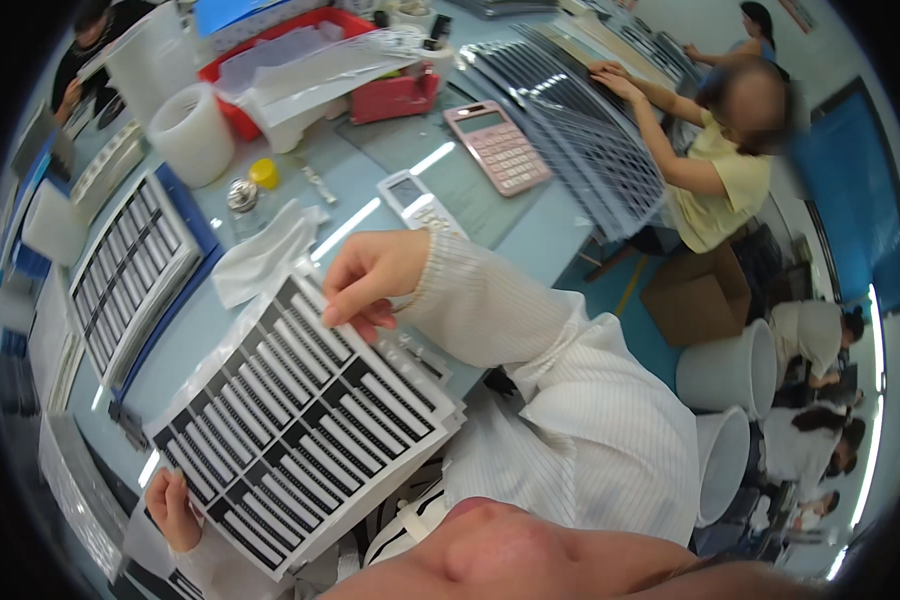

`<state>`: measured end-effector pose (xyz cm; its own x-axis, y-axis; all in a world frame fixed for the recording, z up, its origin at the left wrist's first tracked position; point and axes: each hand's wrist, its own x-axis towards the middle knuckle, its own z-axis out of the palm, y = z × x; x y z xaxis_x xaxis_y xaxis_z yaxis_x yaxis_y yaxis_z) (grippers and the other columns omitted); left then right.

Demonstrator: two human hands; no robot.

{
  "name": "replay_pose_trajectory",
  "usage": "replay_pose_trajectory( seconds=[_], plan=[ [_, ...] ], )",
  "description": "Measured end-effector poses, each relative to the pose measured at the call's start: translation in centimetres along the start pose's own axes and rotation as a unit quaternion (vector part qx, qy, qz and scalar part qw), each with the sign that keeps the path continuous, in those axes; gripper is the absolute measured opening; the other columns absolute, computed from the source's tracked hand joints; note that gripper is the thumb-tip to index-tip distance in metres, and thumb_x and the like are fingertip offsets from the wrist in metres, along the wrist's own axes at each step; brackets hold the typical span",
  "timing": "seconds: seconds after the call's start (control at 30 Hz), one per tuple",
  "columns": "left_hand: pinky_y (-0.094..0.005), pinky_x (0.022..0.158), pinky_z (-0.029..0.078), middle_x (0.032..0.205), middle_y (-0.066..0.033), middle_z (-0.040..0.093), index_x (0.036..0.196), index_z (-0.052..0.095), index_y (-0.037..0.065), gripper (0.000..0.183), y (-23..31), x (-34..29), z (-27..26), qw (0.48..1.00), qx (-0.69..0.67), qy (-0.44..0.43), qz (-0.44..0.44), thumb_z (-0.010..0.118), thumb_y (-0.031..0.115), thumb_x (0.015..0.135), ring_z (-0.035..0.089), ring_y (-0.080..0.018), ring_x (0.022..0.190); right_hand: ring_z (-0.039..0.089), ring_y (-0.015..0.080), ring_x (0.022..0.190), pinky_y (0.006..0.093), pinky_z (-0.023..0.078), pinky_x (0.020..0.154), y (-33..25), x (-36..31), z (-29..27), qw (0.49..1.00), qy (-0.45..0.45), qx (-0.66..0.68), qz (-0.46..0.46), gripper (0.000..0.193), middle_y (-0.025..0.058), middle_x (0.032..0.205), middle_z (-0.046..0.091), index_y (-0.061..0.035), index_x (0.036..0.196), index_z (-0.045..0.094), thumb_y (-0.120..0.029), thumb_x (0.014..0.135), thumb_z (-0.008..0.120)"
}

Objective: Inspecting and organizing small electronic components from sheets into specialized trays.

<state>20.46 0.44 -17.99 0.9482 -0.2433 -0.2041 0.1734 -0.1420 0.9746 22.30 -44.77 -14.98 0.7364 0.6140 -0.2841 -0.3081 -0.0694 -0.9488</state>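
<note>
Listing by size, all placed rel. to the pink calculator (497, 146):

1. Pale blue worktable (550, 240), under and around the calc.
2. Stack of thin white sheets carrying rows of black-and-white strips (300, 420): well below-left of calc, tilted, held above the table's near edge. Looks light, flexible, prob. floppy if held at one corner; strips may be delicate, so take by opposite edges, not by the printed rows.
3. Second strip tray on blue backing (130, 270), far left of calc.
4. White cloth (260, 255), left-below calc.
5. Right hand (370, 280), below-left of calc: fingers pinch the stack's upper corner.
6. Left hand (173, 508), furthest from calc: fingers clamp the stack's lower-left corner.
7. White remote-like unit (415, 205), just below calc.
</note>
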Motion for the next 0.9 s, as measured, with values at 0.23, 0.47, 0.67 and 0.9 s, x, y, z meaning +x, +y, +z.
replay_pose_trajectory(
  seconds=[0.23,0.47,0.67,0.9],
  plan=[
    [-0.0194,0.040,0.025,0.054,0.0027,0.048,0.072,0.056,0.003,0.020,-1.1,0.8,0.3,0.993,-0.007,0.115,-0.001,0.055,0.014,0.089,0.037,-0.0042,0.043,0.055,0.0085,0.046,0.0182,0.037,0.043,-0.1,-0.3,0.2,1.000,0.005,0.011,-0.008,0.024,0.0077,0.062,0.064,-0.0026,0.071,0.064,-0.023,0.083,0.067],
    [-0.0203,0.042,0.027,0.053,0.0016,0.046,0.067,0.054,0.003,0.022,-0.4,0.1,-0.8,0.999,0.029,0.021,-0.034,0.054,0.010,0.088,0.040,-0.0066,0.046,0.056,0.0102,0.046,0.0194,0.040,0.042,0.3,0.1,-0.1,0.999,-0.028,0.039,-0.016,0.023,0.0103,0.062,0.064,0.0000,0.071,0.062,-0.018,0.084,0.066],
    [-0.0198,0.041,0.026,0.053,0.0020,0.046,0.068,0.051,0.004,0.024,-1.2,0.9,1.4,0.963,-0.065,0.262,-0.006,0.055,0.014,0.089,0.038,-0.0056,0.043,0.056,0.0098,0.047,0.0190,0.040,0.043,0.3,0.1,0.0,0.999,-0.025,0.043,-0.007,0.024,0.0094,0.062,0.064,-0.0016,0.070,0.062,-0.020,0.085,0.066],
    [-0.0169,0.035,0.025,0.053,0.0037,0.045,0.069,0.047,0.006,0.027,-0.3,0.2,-0.7,1.000,0.025,-0.009,-0.013,0.054,0.020,0.091,0.035,-0.0024,0.038,0.055,0.0079,0.047,0.0181,0.035,0.044,0.1,0.0,0.1,1.000,-0.019,0.023,-0.007,0.026,0.0059,0.062,0.064,-0.0042,0.070,0.063,-0.025,0.084,0.066]
  ],
)
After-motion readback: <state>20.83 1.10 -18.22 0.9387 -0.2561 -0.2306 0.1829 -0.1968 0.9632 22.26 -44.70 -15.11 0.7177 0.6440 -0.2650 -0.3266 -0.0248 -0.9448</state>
